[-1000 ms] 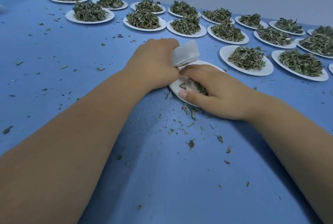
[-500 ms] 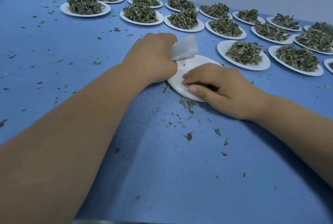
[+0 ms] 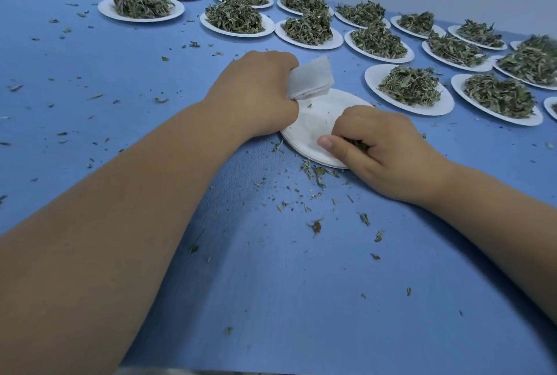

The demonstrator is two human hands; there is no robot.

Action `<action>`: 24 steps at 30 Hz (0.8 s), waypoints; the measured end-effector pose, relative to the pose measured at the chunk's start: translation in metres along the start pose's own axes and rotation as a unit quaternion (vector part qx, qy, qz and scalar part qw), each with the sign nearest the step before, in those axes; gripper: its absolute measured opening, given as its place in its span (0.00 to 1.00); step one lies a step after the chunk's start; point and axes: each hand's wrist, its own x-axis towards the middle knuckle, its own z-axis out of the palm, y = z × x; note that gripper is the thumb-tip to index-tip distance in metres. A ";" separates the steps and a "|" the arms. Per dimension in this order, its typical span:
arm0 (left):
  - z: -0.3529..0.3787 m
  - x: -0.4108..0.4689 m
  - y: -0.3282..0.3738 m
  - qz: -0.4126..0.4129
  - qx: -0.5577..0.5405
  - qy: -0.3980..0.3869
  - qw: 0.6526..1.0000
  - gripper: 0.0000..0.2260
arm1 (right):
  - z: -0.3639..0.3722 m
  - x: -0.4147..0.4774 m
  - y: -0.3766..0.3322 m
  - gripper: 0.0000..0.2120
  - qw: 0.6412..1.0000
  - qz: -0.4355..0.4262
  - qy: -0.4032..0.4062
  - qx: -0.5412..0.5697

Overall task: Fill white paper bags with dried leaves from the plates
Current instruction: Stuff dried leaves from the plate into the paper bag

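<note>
Soft, even, cool light from overhead fills the scene, bright and flat. The flat blue matte surface (image 3: 90, 79) carries only faint, diffuse shadows beneath both bare forearms (image 3: 126, 254). Wide-angle distortion curves the far rows of round white paper plates of dried green leaves (image 3: 337, 41); the bottom edge blurs

A: What does the left hand (image 3: 256, 94) conceal?
B: The lower part of the white paper bag (image 3: 313, 79), inside its grip.
A: And the right hand (image 3: 382, 151)?
B: Most of the dried leaves (image 3: 357, 144) under its fingers. Far to its right, a plate (image 3: 551, 107) is cut off by the edge.
</note>
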 end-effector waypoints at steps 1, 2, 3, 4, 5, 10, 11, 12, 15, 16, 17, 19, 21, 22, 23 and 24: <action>0.000 0.000 0.000 0.000 0.001 -0.001 1.000 0.09 | 0.000 0.001 -0.001 0.21 1.000 0.017 0.002 0.012; 0.000 -0.001 0.001 0.000 0.001 -0.002 1.000 0.09 | 0.000 0.003 -0.003 0.22 0.999 0.041 0.009 0.031; 0.000 -0.002 0.000 0.000 0.000 -0.001 1.000 0.10 | -0.001 0.006 -0.004 0.24 0.996 0.072 0.021 0.056; 0.000 -0.002 0.000 0.001 -0.001 0.000 1.000 0.10 | -0.003 0.009 -0.004 0.25 0.990 0.107 0.037 0.079; -0.001 -0.003 0.000 0.001 -0.004 0.004 1.000 0.11 | -0.007 0.014 -0.005 0.26 0.983 0.145 0.057 0.098; -0.004 -0.006 0.006 0.016 -0.032 0.061 0.998 0.14 | -0.031 0.055 -0.009 0.24 0.755 0.390 0.285 0.444; -0.003 -0.007 0.009 0.022 -0.038 0.069 0.997 0.14 | -0.035 0.064 -0.008 0.22 0.671 0.405 0.317 0.535; -0.002 -0.008 0.011 0.029 -0.040 0.076 0.996 0.14 | -0.036 0.073 -0.008 0.21 0.600 0.406 0.340 0.600; 0.001 -0.010 0.015 0.044 -0.040 0.094 0.994 0.16 | -0.030 0.096 -0.014 0.20 0.513 0.407 0.382 0.653; 0.001 -0.010 0.015 0.045 -0.038 0.098 0.993 0.16 | -0.027 0.101 -0.018 0.20 0.513 0.414 0.387 0.645; 0.001 -0.010 0.014 0.046 -0.034 0.099 0.993 0.16 | -0.024 0.104 -0.021 0.22 0.517 0.424 0.390 0.634; 0.001 -0.010 0.014 0.048 -0.027 0.102 0.993 0.16 | -0.021 0.109 -0.026 0.23 0.537 0.448 0.386 0.602; 0.001 -0.009 0.013 0.044 -0.027 0.116 0.992 0.15 | -0.022 0.114 -0.028 0.24 0.552 0.466 0.369 0.584; 0.001 -0.009 0.013 0.041 -0.027 0.122 0.991 0.14 | -0.022 0.116 -0.029 0.25 0.549 0.469 0.363 0.589; 0.002 -0.009 0.013 0.036 -0.027 0.126 0.991 0.14 | -0.021 0.117 -0.031 0.26 0.543 0.470 0.359 0.596; 0.002 -0.008 0.013 0.030 -0.028 0.129 0.991 0.13 | -0.020 0.116 -0.032 0.27 0.540 0.474 0.357 0.598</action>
